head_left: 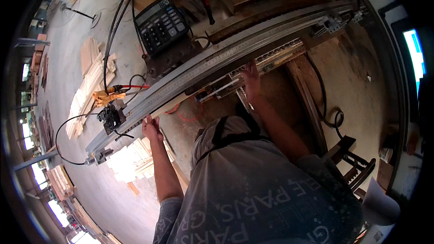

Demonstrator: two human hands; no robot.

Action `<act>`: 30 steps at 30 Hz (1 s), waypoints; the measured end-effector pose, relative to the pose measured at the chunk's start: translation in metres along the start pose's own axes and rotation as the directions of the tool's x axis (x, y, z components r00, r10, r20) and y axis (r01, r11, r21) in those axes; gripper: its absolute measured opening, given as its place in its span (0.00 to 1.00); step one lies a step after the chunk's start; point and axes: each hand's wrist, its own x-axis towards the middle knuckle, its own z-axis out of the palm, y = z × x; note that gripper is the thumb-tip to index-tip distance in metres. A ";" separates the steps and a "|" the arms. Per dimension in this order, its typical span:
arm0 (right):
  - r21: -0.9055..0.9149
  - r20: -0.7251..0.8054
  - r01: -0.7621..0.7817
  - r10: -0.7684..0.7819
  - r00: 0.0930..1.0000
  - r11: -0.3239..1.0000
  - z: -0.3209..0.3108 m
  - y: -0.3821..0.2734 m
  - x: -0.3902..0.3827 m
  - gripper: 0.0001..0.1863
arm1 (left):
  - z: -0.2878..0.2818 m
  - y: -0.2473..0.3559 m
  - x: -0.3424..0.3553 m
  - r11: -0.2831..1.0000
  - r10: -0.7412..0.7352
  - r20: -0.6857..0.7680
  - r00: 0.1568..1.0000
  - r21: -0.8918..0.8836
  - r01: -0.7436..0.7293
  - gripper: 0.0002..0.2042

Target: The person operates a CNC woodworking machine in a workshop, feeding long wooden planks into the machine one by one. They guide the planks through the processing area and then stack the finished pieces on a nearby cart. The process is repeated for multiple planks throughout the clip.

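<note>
My left hand [152, 128] is closed at the near left side of a long metal machine rail [181, 74], its fingertips on the end of a pale wood strip [169, 102] that lies along the rail's front edge. My right hand [251, 79] reaches up to the front of the same machine, farther right, next to a toothed chain-like track [279, 51]. Its fingers are stretched out against the machine's edge, and their tips are partly lost in shadow. Between my hands, a small fitting with blue and red parts [202, 95] sits under the rail.
A black desk calculator [161, 26] stands behind the rail. A black clamp-like unit [111, 118] and orange gloves [108, 96] sit at its left end, with cables hanging around. Wood strip stacks [135, 160] lie on the floor at left. A metal frame leg [307, 99] stands right.
</note>
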 end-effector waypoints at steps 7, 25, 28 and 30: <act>0.002 -0.136 -0.112 0.112 0.984 0.994 0.005 -0.013 -0.011 0.22 | -0.025 0.002 -0.002 0.993 -0.037 0.062 0.997 -0.106 0.043 0.14; -0.379 -0.094 -0.057 0.023 0.995 0.924 0.036 0.080 -0.171 0.16 | -0.135 -0.011 -0.102 0.954 -0.189 0.275 0.943 0.277 0.110 0.24; -0.743 -0.057 0.117 -0.236 0.970 0.659 0.009 0.081 -0.174 0.20 | -0.111 0.042 -0.116 0.995 -0.103 0.564 0.819 0.072 0.076 0.24; -0.863 -0.074 0.113 -0.344 0.936 0.493 0.012 0.056 -0.173 0.23 | -0.085 0.094 -0.139 0.998 -0.049 0.645 0.763 0.011 0.055 0.24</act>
